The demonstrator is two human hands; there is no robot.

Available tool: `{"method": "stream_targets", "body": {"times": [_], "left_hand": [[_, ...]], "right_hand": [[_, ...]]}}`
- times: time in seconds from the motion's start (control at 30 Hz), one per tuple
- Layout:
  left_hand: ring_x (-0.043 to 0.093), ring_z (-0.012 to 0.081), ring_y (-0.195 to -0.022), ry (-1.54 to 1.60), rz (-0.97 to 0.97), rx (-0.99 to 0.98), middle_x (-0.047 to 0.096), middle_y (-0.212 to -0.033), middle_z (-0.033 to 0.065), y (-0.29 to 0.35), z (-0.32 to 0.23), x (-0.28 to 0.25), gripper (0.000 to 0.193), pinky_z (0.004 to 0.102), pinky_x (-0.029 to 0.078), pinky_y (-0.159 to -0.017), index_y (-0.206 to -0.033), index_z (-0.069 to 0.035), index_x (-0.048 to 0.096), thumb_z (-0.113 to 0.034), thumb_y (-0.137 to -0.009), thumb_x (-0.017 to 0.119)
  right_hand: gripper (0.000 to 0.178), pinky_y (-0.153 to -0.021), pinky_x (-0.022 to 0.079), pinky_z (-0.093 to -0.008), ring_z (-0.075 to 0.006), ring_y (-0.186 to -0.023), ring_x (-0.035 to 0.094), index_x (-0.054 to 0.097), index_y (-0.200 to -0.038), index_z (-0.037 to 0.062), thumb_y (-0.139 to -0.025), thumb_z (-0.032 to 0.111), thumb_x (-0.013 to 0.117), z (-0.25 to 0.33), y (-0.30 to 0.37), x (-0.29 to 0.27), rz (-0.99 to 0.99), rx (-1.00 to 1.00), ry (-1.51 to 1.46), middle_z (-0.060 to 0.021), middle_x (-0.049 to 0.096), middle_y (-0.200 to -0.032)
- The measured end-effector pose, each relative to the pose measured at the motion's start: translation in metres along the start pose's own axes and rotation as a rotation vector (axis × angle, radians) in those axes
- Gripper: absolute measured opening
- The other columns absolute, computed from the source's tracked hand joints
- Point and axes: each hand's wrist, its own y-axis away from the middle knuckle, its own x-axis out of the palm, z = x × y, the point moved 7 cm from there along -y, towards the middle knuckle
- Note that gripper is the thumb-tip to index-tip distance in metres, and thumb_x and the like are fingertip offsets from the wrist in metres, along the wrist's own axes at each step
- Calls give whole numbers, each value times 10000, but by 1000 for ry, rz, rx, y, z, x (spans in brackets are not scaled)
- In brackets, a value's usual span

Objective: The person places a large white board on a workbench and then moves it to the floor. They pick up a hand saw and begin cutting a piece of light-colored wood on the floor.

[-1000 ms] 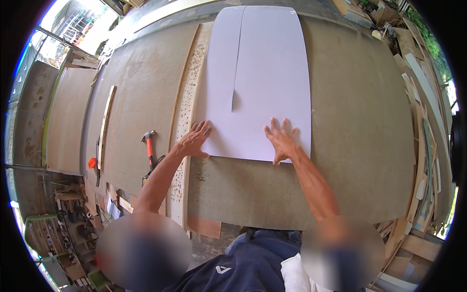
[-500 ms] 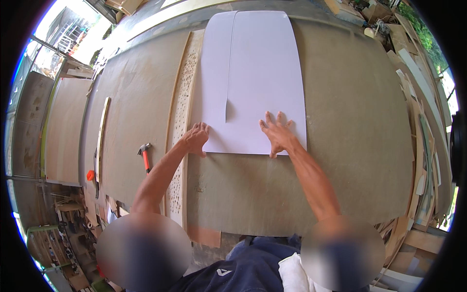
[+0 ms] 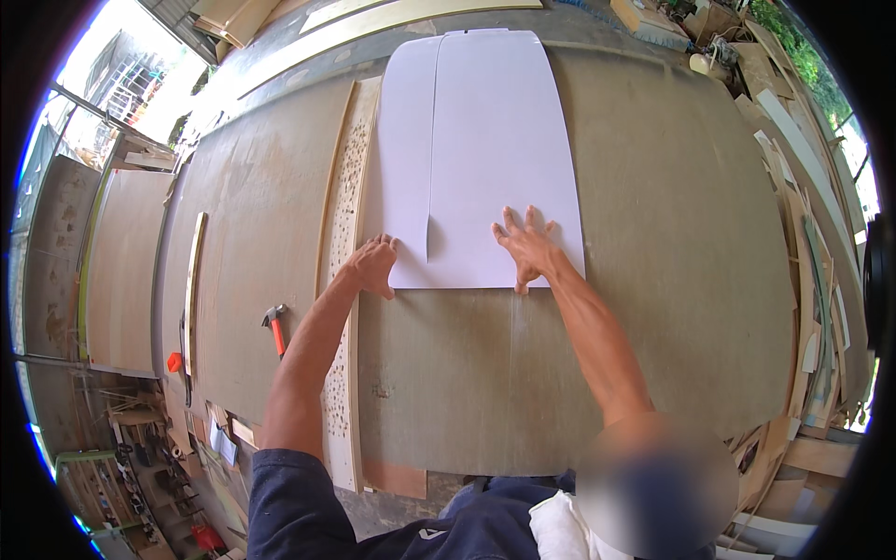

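A large white sheet (image 3: pixel 485 168) lies on the broad brown tabletop (image 3: pixel 653 308), its rounded far end at the table's far edge. A long slit (image 3: pixel 431 159) runs down its left part and stops short of the near edge, with a slightly raised lip there. My left hand (image 3: pixel 373 265) rests at the sheet's near left corner beside a long speckled board (image 3: pixel 347 187), thumb apart from the fingers. Toward the near right corner, my right hand (image 3: pixel 525 247) presses on the sheet with fingers spread, its thumb at the near edge. Both hands are open.
A claw hammer (image 3: pixel 275 329) with an orange handle lies left of the speckled board. Farther left are a narrow wooden strip (image 3: pixel 195 280) and a tool with an orange end (image 3: pixel 175 362). Stacked offcuts (image 3: pixel 807 271) line the right side.
The sheet has slid away from me across the tabletop, my hands moving along with it. The slit now ends closer to the sheet's near edge. The head view has shifted a little.
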Motion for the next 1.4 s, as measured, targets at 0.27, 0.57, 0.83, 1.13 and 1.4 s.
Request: {"method": "stream_targets", "body": {"times": [0.27, 0.57, 0.83, 1.13, 1.4], "left_hand": [[568, 353, -1072, 28, 5, -17, 603, -1060, 255, -25, 21, -10, 735, 380, 485, -963, -978, 138, 608, -314, -454, 856], [576, 350, -1044, -4, 42, -26, 594, -1065, 252, -43, 25, -22, 752, 365, 491, -956, -979, 147, 604, -330, -462, 871], [583, 337, -1070, -11, 107, -79, 611, -1034, 272, -46, 29, -11, 727, 339, 502, -939, -1012, 135, 638, -302, -471, 849], [548, 399, -1130, -130, -205, -493, 530, -1182, 331, -17, 25, -77, 585, 429, 485, -950, -1348, 127, 418, -18, -798, 555], [531, 363, -1098, -521, -560, -322, 557, -1177, 191, 120, 115, -198, 514, 521, 389, -979, -1316, -19, 482, 7, -803, 499]], "right_hand": [[1343, -1024, 276, -782, -562, -1408, 63, 166, -1544, 151, -444, 286, 924, -17, -21, -17, 23, 18, 3, -196, 18, -1600], [1357, -1082, 209, -752, -521, -1430, 1, 130, -1554, 186, -470, 288, 940, -28, -32, -30, 54, 53, -50, -172, -26, -1607], [1358, -1066, 237, -754, -516, -1433, 0, 112, -1554, 170, -478, 245, 936, -26, -25, -36, 47, 38, -50, -189, -30, -1603], [788, -1017, 317, -750, -521, -1357, 307, 374, -1431, 11, -722, 61, 716, -22, 13, -20, -292, 55, -63, -261, 316, -1485], [548, -987, 328, -760, -449, -1376, 320, 442, -1393, 26, -857, -77, 489, -25, 126, -30, -336, 162, -106, -216, 374, -1461]]}}
